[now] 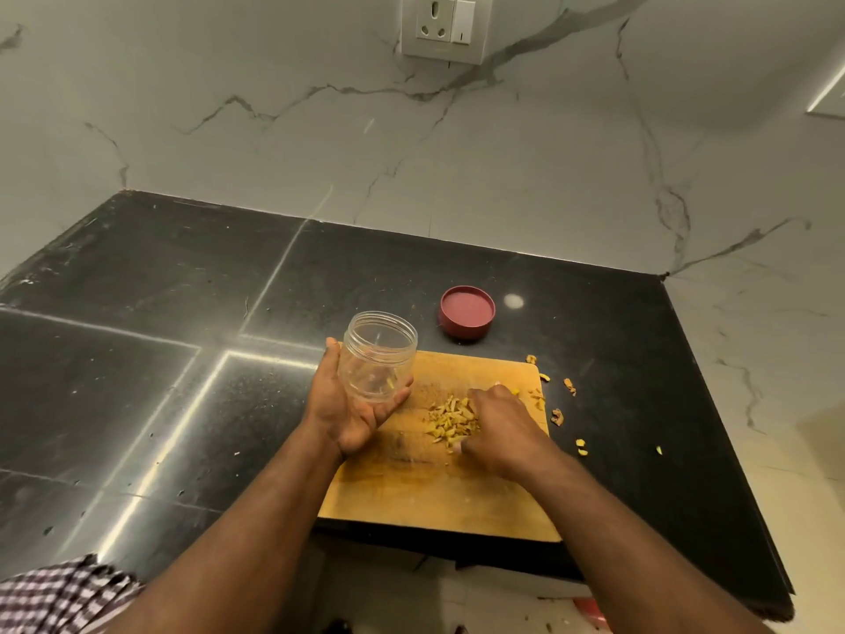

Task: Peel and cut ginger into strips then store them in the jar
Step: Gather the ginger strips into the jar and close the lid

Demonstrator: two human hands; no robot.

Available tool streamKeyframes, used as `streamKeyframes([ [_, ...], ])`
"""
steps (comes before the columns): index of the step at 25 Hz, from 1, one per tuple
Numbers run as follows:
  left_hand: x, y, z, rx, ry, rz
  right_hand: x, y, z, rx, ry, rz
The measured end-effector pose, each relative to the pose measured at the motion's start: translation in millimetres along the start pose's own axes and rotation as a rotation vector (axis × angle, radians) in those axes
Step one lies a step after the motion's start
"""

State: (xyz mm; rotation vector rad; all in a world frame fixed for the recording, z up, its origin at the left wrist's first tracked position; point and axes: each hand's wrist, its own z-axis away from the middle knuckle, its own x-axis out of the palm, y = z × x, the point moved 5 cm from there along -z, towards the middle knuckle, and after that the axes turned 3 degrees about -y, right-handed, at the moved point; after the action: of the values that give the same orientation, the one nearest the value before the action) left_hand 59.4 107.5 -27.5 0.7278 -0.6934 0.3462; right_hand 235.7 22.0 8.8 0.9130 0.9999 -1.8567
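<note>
Head view shows the storing step: left hand (354, 407) holds the jar (378, 356), right hand (496, 427) gathers ginger strips (450, 421), fingers curled over them; next, drop them into the jar.

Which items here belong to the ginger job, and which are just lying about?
In the job: jar in left hand; ginger strips under right hand; cutting board; red lid.
Lying about: ginger peel scraps; wall socket.
</note>
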Motion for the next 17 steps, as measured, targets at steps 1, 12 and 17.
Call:
streamKeyframes([
  [1, -3, -1, 0, 0.002, 0.009, 0.002, 3, -5, -2, -0.007, 0.017, 0.001],
  [12, -8, -4, -1, 0.028, 0.024, -0.058, 19, -37, 2, -0.278, 0.140, 0.202],
  [17, -10, -4, -2, 0.046, 0.022, -0.084, 11, -24, 3, -0.302, 0.174, 0.202],
])
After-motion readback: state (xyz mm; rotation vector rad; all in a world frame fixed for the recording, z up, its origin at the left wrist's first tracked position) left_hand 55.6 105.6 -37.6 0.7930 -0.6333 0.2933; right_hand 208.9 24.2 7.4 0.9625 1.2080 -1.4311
